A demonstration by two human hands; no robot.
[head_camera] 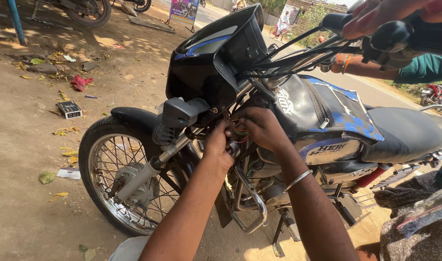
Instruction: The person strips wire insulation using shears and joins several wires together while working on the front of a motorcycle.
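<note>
Left hand (219, 143) and right hand (262, 126) close together, both pinching a loose wiring bundle (239, 131) behind the headlight cowl (209, 63), beside the fork (155, 164) of the black motorcycle (327, 121). Wires exposed, not tucked away; work judged midway. Another person's hand (375, 14) on handlebar. Small box (69, 109) on ground.

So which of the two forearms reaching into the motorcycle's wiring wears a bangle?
The right forearm wears a thin silver bangle below the wrist. The left forearm is bare. Both hands work at the coloured wires behind the headlight cowl.
</note>
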